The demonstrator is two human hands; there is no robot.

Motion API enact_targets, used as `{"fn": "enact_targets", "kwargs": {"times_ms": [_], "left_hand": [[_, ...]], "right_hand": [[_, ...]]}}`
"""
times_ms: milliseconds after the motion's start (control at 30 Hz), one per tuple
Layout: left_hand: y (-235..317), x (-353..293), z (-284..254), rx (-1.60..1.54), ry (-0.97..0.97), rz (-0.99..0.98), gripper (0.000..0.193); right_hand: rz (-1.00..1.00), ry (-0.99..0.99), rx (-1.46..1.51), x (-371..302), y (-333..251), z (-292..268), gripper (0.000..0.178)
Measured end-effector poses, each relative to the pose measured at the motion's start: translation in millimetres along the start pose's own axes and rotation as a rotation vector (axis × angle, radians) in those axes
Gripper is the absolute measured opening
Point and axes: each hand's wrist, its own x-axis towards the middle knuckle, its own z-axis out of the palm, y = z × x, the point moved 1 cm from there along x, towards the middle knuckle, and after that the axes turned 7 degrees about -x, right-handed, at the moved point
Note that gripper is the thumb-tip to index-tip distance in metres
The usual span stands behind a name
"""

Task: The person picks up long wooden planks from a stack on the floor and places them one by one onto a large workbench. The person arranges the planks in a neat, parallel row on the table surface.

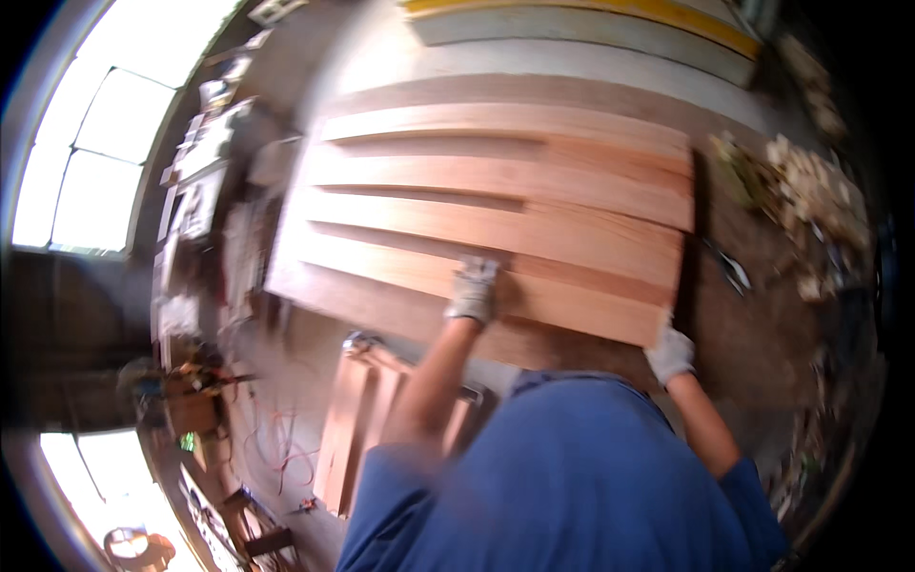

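Note:
Several long pale-brown wooden boards (600, 219) lie side by side on a wide worktable, with gaps between them on the left and their right ends close together. My left hand (474, 289), in a light work glove, is closed over the nearest board (391, 270), its fingers reaching across the board toward the gap behind. At the near right corner, my right hand (670, 353), also gloved, grips the end of the same board; part of its fingers is hidden by the wood. Motion blurs the finger details of both hands.
Right of the boards, a dark-handled tool (732, 270) lies on the tabletop (753, 334), with a heap of wood offcuts (810, 191) beyond. More timber (348, 429) is stacked at the lower left, near a red hose (283, 448). A long yellow-edged beam (591, 38) runs across the back.

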Motion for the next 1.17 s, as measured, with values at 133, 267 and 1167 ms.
{"fn": "enact_targets", "kwargs": {"times_ms": [133, 267, 1167], "left_hand": [[31.4, -0.6, -38.1, 0.049, -0.137, -0.051, 0.073], [30.8, -6.0, -43.3, 0.043, -0.149, -0.066, 0.074], [30.2, 2.6, -37.2, 0.061, -0.103, -0.045, 0.068]], "right_hand": [[-0.005, -0.04, -0.091, -5.5, 12.3, 11.8, 0.125], [0.024, -0.1, -0.094, -2.6, 8.1, 9.2, 0.127], [0.038, -0.061, -0.057, -10.1, 8.9, -1.4, 0.125]]}}
